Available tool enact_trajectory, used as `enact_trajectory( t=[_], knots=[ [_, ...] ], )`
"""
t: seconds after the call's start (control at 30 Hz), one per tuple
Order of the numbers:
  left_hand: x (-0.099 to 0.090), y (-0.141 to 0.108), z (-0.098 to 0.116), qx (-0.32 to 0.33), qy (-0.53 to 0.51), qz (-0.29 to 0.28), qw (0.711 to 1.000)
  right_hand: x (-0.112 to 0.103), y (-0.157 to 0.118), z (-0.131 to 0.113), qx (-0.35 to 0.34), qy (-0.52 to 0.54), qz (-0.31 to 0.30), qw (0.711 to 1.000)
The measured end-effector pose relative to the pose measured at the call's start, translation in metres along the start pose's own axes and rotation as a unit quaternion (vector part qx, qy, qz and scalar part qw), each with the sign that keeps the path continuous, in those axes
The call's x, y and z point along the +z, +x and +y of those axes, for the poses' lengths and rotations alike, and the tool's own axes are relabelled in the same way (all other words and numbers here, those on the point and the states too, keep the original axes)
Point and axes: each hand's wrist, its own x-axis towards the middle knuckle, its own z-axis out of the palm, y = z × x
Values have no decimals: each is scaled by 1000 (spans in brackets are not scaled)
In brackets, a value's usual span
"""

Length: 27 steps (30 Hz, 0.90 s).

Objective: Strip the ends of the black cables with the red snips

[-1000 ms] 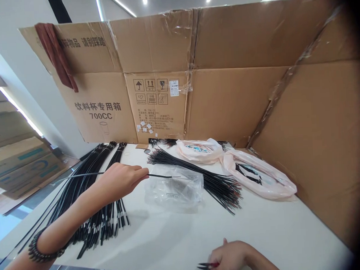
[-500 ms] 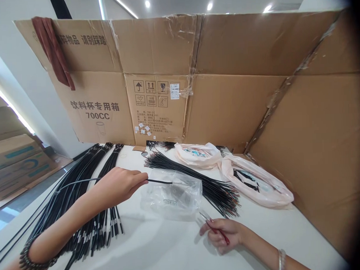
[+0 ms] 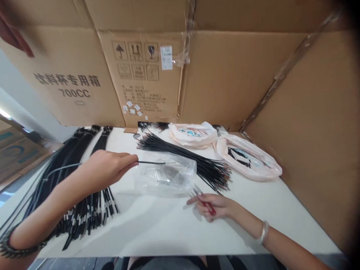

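Two hands, left (image 3: 106, 171) and right (image 3: 213, 206); one red-handled snips (image 3: 203, 198); one clear plastic bag (image 3: 165, 179); two pink plastic bags (image 3: 193, 135) (image 3: 248, 158); three black cable bundles (image 3: 183, 158) (image 3: 69, 166) (image 3: 151, 126).

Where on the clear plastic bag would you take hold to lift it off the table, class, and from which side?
Grip the clear plastic bag at its crumpled near-right edge, coming from the front. The right hand with red-handled snips is nearest there; a black cable crosses its far side.

Cardboard, bags and cable piles around the table

A tall cardboard wall (image 3: 225, 78) stands at the far edge of the white table (image 3: 159, 230); two pink plastic bags (image 3: 248, 156) lie far right, a black cable pile (image 3: 81, 185) left, another cable bundle (image 3: 183, 158) middle.
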Motion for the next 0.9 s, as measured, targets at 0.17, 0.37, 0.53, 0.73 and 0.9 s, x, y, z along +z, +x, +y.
enact_trajectory(
  t=[0.17, 0.37, 0.53, 0.73, 0.9],
  knots=[
    [2, 2, -2, 39, 21, 38, 998, 5, -6, 9, -35, 48, 15, 998],
    [11, -1, -5, 19, 24, 47, 998, 10, -13, 17, -93, 66, 21, 993],
    [19, -4, -7, -23, 1, 29, 999, 8, -19, 22, -135, 70, 19, 988],
    [16, -4, -6, -11, 1, 32, 999, 0, -23, 33, -159, 47, 20, 986],
    [17, -7, -7, -27, -6, 14, 1000, -4, -25, 40, -178, 43, 33, 982]
  ],
)
